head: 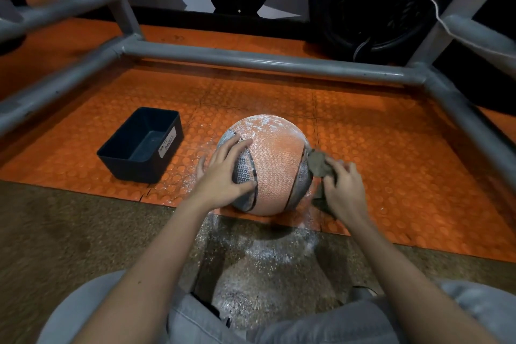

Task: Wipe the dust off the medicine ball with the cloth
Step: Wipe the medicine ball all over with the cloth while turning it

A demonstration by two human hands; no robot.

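Head view: the medicine ball (275, 167) rests on the orange mat (391, 148). The left hand (223, 173) lies on the ball's left side with fingers spread flat, probably to stop it rolling. At the ball's right side, the right hand (344, 190) curls its fingers around the bunched cloth (318, 163), pressing it on. White dust (262, 124) covers the ball's far top. A black bin (139, 145) stands left of the ball.

Dusty orange med ball (275, 165), crumpled cloth (318, 163)

On my feed, both forearms (156, 254) are bare up to the frame edge, left hand (223, 177) and right hand (344, 191) bare too; pale grey jeans (195, 315) with stitched seams cover both knees.
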